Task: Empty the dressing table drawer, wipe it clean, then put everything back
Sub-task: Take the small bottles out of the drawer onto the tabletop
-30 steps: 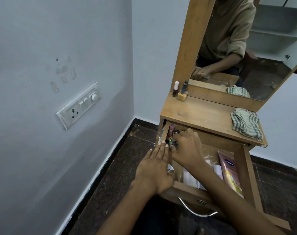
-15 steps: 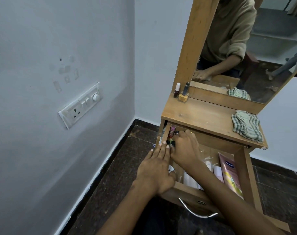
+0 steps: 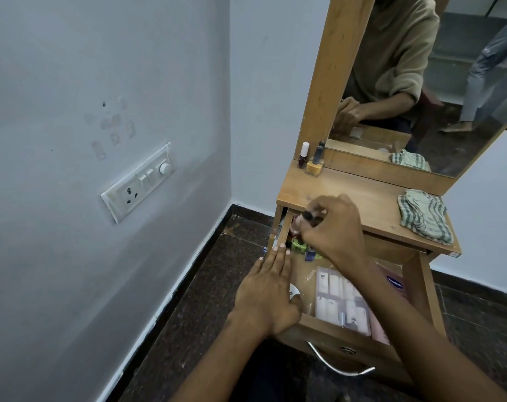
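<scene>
pale grey walls fill the left half of the frame, with a white switch panel [image 3: 137, 181] at centre left and a dark stone floor [image 3: 194, 309] below. right of centre stands the wooden dressing table [image 3: 359, 198], its mirror [image 3: 426, 82] rising to the upper right and reflecting a person in an olive sweater. on the tabletop, two nail polish bottles [image 3: 311, 158] stand at the back left corner, and a folded striped cloth [image 3: 424, 216] lies at the right end.

below the top, the drawer [image 3: 333, 340] is pulled open toward the lower centre, its curved metal handle [image 3: 337, 364] on the front. the left hand [image 3: 271, 294] lies flat on the drawer's left wall, fingers straight and close together, holding nothing. the right hand [image 3: 333, 227] is above the drawer's back left corner, fingers curled round a few small bottles [image 3: 308, 217] with dark caps; how many is hard to tell. more small bottles, one green [image 3: 298, 245], sit in that corner just beneath. white tubes [image 3: 340, 300] lie in the drawer's middle, and a pink packet [image 3: 395, 282] lies along its right side.
</scene>
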